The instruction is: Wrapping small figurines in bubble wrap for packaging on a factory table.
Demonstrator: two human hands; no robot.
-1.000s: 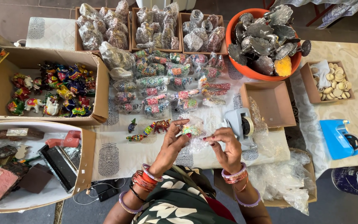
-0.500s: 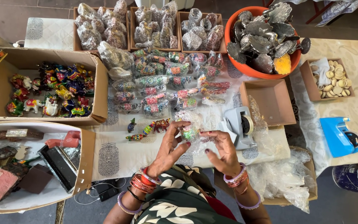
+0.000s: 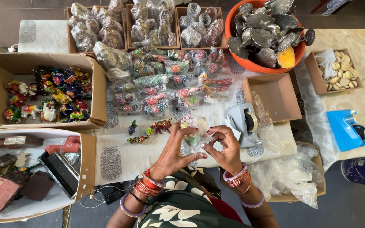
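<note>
Both hands hold a small painted figurine wrapped in clear plastic just above the near edge of the printed table cloth. The left hand cups it from below and from the left, fingers curled up around the wrap; the right hand pinches the loose plastic at its right side with thumb and fingertips drawn close together.

Just left of the figurine, three unwrapped painted animal figures lie on the cloth. Just right stands a grey tape dispenser. Beyond the hands, rows of wrapped painted figurines lie loose on the cloth.

At the far edge, three shallow cardboard trays are packed with more plastic-wrapped pieces. An orange bowl holds dark metal leaf-shaped dishes and one yellow piece. Near it sit an open brown box with nothing showing inside, and a small tray of pale round discs. A blue tape dispenser lies to the right.

On the left, a large cardboard box holds bright unwrapped painted animals; the box below it holds dark slabs and oddments. A pile of clear plastic bags lies at the right.
</note>
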